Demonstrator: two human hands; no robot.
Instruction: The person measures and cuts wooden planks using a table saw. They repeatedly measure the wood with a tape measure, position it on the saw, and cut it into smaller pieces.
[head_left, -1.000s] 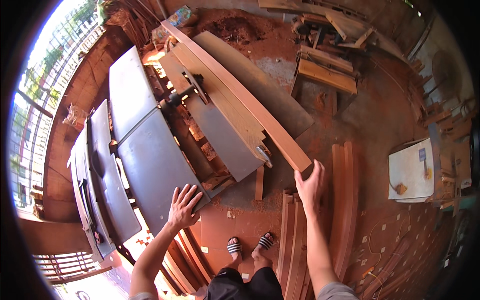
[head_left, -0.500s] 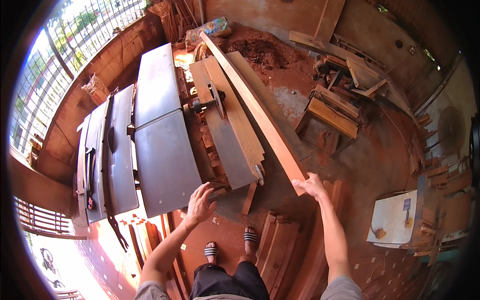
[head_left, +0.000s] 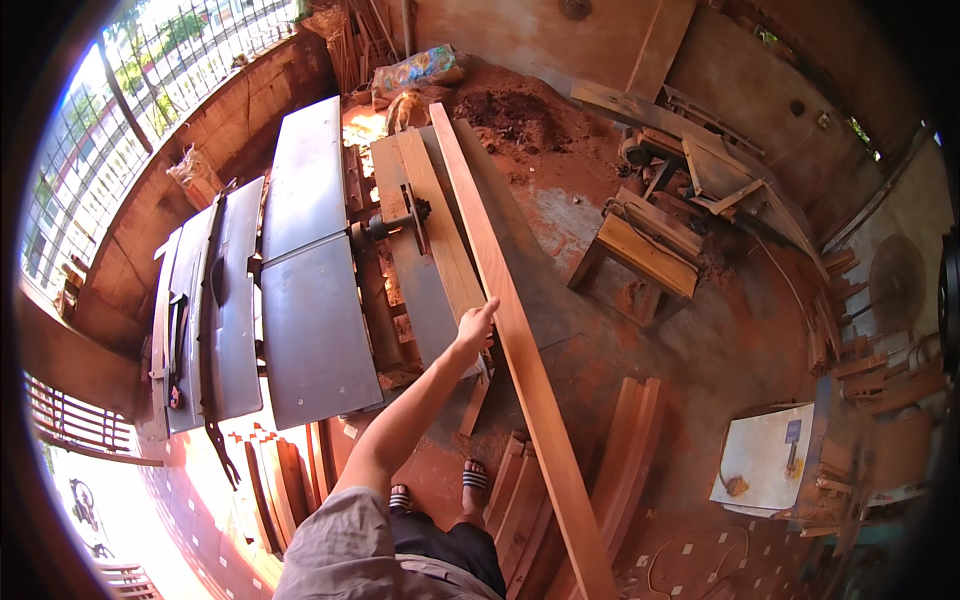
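Note:
A long, squared wooden beam [head_left: 520, 350] slants from beside the saw table down past the lower edge of the view. My left hand [head_left: 478, 326] is closed at the beam's left side, partway along it, with the thumb up against its edge; part of the fingers is hidden. My right hand is out of sight. Just left of the beam lies the saw table [head_left: 422, 290], with a wooden strip [head_left: 440, 220] along its top. A round saw blade [head_left: 416, 218] on a shaft stands upright there, near the beam's far half.
Wide grey metal machine tables [head_left: 315, 320] stand at the left. Several planks [head_left: 625, 430] lie on the floor beside my feet, below the beam. A wooden stand [head_left: 640, 255] and a heap of sawdust [head_left: 520, 120] are farther off. A white panel [head_left: 762, 460] lies at the right.
The beam has come toward me, its near end now past the lower edge. My left hand has moved right, from free air to the beam. My right hand has left the view.

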